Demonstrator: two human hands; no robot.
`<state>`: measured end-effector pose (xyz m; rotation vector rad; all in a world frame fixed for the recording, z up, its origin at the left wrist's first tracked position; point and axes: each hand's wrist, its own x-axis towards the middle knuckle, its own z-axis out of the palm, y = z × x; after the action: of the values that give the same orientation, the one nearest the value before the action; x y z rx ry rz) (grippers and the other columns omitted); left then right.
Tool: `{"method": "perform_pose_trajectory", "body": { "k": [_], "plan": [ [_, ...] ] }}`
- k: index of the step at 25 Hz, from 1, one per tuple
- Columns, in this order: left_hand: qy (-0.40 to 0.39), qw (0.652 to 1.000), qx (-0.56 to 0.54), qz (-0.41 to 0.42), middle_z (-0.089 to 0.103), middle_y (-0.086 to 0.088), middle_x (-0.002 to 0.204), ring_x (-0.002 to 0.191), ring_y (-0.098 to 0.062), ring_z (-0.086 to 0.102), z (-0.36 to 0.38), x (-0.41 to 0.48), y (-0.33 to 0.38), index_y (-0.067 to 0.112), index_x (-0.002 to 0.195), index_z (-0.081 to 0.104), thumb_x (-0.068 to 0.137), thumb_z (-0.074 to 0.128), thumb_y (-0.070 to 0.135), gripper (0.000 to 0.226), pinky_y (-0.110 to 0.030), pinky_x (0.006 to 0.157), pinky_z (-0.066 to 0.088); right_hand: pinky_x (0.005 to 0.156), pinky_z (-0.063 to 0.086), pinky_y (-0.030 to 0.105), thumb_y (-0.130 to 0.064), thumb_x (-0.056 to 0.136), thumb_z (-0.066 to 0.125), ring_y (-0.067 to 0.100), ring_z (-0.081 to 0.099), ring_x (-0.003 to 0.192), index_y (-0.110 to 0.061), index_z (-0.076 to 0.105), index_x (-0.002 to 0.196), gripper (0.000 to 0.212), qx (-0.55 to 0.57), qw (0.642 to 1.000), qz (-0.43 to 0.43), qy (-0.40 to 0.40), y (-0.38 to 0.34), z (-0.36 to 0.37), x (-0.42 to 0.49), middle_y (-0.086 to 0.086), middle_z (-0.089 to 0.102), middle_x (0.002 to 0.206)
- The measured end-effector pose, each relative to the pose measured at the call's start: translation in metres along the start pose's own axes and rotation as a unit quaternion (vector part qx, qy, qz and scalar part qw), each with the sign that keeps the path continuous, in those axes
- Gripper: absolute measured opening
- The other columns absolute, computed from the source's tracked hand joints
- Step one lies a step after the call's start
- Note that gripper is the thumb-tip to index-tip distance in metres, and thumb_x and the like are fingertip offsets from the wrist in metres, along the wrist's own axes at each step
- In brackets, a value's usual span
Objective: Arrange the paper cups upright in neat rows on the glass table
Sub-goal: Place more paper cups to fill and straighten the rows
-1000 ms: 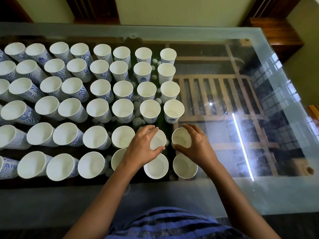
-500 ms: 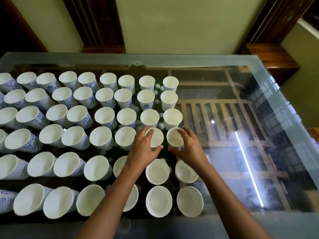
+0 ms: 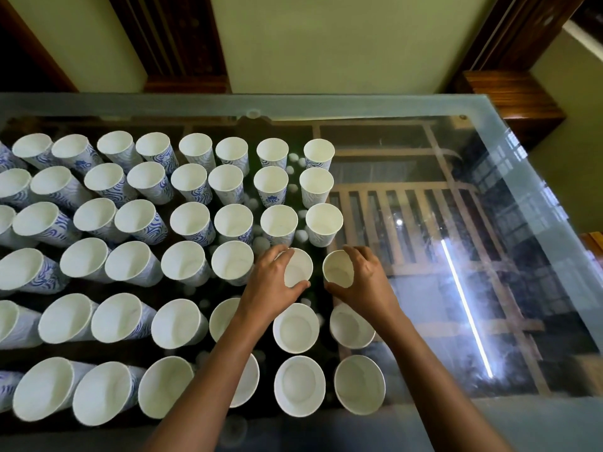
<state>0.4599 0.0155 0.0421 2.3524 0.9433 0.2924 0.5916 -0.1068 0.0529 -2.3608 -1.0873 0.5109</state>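
Note:
Several rows of upright white paper cups with blue patterns (image 3: 192, 223) cover the left and middle of the glass table (image 3: 424, 106). My left hand (image 3: 272, 285) curls its fingers and thumb round the rim of one cup (image 3: 298, 267) in the fourth row from the far edge. My right hand (image 3: 362, 282) grips the neighbouring cup (image 3: 338, 268) at the right end of that row, thumb on the near side, fingers on the far side. Both cups stand upright.
Two nearer rows of cups (image 3: 298, 384) lie under my forearms. The right part of the glass shows a wooden frame (image 3: 408, 203) beneath and a bright light reflection (image 3: 466, 308). A wall (image 3: 326, 40) and dark wooden furniture (image 3: 512, 96) stand beyond the table.
Both hands have gone from the cups of a nearer row to the two cups one row farther. The camera has tilted up, showing more of the wall.

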Motion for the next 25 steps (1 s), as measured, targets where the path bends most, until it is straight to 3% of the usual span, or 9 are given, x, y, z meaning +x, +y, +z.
{"method": "perform_pose_trajectory", "body": {
  "k": [9, 19, 25],
  "plan": [
    [-0.002, 1.0, -0.003, 0.016, 0.047, -0.005, 0.135, 0.123, -0.022, 0.042, -0.004, 0.0, 0.0, 0.011, 0.127, 0.052, 0.07, 0.076, 0.037, 0.067, -0.03, 0.102, 0.034, 0.097, 0.042, 0.037, -0.037, 0.071, 0.077, 0.026, 0.04, 0.126, -0.013, 0.036, 0.139, 0.083, -0.006, 1.0, -0.001, 0.006, -0.002, -0.004, -0.004, 0.008, 0.04, 0.14],
    [0.028, 0.999, 0.03, -0.027, 0.038, -0.009, 0.142, 0.131, -0.024, 0.033, -0.017, 0.079, -0.016, 0.009, 0.133, 0.044, 0.079, 0.068, 0.036, 0.065, -0.029, 0.106, 0.026, 0.103, 0.041, 0.038, -0.032, 0.076, 0.074, 0.025, 0.038, 0.128, -0.013, 0.036, 0.139, 0.076, 0.007, 0.999, -0.035, 0.002, -0.028, -0.007, 0.078, 0.008, 0.036, 0.144],
    [0.018, 0.999, 0.019, -0.036, 0.045, -0.007, 0.138, 0.126, -0.023, 0.039, -0.013, 0.094, -0.021, 0.011, 0.129, 0.049, 0.076, 0.071, 0.035, 0.063, -0.029, 0.103, 0.03, 0.103, 0.042, 0.038, -0.034, 0.077, 0.072, 0.026, 0.038, 0.128, -0.012, 0.035, 0.139, 0.076, -0.02, 0.999, -0.025, -0.016, -0.026, 0.0, 0.098, 0.009, 0.037, 0.143]
  ]
}}
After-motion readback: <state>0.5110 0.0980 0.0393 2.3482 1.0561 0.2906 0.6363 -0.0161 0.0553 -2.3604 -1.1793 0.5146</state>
